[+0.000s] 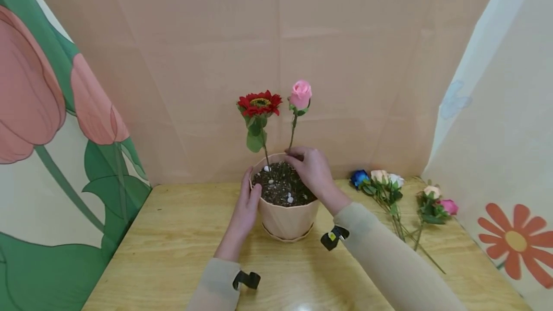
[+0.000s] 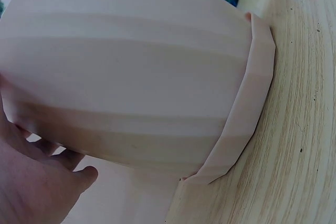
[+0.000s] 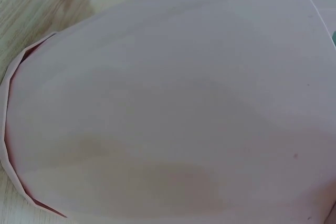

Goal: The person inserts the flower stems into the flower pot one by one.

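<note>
A pale pink flower pot (image 1: 288,219) full of dark soil (image 1: 281,188) stands on its saucer (image 1: 288,239). My left hand (image 1: 246,205) grips the pot's left side near the rim; in the left wrist view its fingers (image 2: 71,158) curl along the pot wall. With thumb and fingertips my right hand (image 1: 313,169) pinches the stem of an upright pink rose (image 1: 300,94) over the back right of the soil. The stem's lower end is hidden behind the hand. A red sunflower-like bloom (image 1: 260,103) stands in the soil to the left. In the right wrist view the pot wall (image 3: 173,98) fills most of the picture.
Right of the pot lie several artificial roses on the wooden table (image 1: 181,244): a blue rose (image 1: 359,177), a peach rose (image 1: 379,175), a white one (image 1: 395,180) and a magenta one (image 1: 449,206). A backdrop (image 1: 276,37) rises behind the table.
</note>
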{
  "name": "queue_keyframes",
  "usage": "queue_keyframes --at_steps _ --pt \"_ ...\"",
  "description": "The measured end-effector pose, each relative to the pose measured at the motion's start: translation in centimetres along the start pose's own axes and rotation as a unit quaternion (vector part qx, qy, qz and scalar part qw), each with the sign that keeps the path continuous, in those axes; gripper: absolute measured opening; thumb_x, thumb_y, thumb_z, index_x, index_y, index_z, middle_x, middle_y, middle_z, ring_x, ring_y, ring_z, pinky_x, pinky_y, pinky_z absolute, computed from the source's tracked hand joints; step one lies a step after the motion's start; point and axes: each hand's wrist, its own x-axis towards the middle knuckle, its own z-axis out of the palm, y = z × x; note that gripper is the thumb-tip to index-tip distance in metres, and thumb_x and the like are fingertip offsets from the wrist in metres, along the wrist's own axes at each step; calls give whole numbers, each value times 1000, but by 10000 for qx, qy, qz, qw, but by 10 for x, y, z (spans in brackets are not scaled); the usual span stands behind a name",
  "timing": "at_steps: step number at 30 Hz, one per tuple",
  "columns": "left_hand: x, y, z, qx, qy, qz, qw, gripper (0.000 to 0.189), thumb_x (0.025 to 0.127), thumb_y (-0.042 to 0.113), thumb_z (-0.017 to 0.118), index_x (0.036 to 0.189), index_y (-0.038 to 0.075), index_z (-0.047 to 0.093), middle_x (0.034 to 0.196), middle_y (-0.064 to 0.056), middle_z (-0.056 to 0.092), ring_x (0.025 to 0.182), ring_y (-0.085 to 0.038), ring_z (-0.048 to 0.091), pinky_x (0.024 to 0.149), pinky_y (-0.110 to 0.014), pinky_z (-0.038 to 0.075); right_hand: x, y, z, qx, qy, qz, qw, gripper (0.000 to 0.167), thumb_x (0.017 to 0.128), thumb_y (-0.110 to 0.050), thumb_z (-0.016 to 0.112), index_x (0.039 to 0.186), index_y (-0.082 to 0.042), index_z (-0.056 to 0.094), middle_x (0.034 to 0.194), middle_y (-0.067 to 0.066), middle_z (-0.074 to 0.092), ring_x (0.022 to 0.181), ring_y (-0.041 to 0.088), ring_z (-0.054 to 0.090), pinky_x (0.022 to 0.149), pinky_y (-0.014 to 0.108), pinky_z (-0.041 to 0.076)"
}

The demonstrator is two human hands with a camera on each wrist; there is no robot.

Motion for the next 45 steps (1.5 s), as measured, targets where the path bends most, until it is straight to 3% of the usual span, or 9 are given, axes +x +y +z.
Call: queue_keyframes --at_steps 8,12,19,25,29,32,39,45 --pt "-1 0 -1 25 -12 41 10000 63 122 37 40 179 26 16 184 -10 15 167 -36 16 132 -62 17 -3 1 -1 20 106 266 9996 19 104 -23 82 112 -8 87 105 8 84 95 26 78 86 49 63" --pt "-1 1 -1 17 -6 9 10000 63 122 36 40 179 26 16 183 -10 15 166 -37 16 132 -62 18 -3 1 -1 -95 224 198 9995 18 107 -23 78 112 -8 87 104 7 83 94 27 77 86 50 61" --pt "-1 2 -1 -8 -19 0 10000 63 122 37 41 179 26 15 184 -10 14 167 -37 16 132 -62 18 -5 -1 0 -288 686 -250 9969 20 112 -19 70 115 -5 84 109 10 82 98 30 77 88 52 60" --pt "-1 1 0 0 -51 -13 10000 64 122 39 39 179 26 14 184 -11 12 166 -39 16 132 -64 17 -6 -1 1 -260 1174 -771 9897 20 112 -15 68 117 -3 82 107 12 79 89 30 74 80 51 60" --pt "-2 2 -1 38 -29 -43 10000 64 122 40 39 179 27 14 184 -10 12 166 -39 17 132 -64 18 -6 -2 1 -222 1417 -920 9854 19 112 -15 68 118 -4 82 110 13 78 96 31 76 83 50 61" --pt "-1 3 -1 59 -14 -54 10000 64 122 40 39 179 26 14 184 -11 13 166 -39 17 132 -64 18 -5 -2 2 -330 1330 -938 9861 18 111 -14 69 115 -3 83 107 13 78 97 33 76 84 51 61" --pt "0 4 -1 58 -44 -85 9999 64 122 38 40 179 25 13 184 -11 13 166 -38 17 132 -63 19 0 -2 2 -445 556 -652 9953 18 111 -14 69 105 -5 84 97 10 79 88 29 73 81 50 59" --pt "-1 4 -1 37 -37 -14 10000 64 122 36 39 179 22 14 183 -13 13 166 -40 17 132 -64 18 5 2 4 -459 340 -380 9976 21 111 -17 70 99 -8 84 88 9 79 75 25 66 73 46 55"
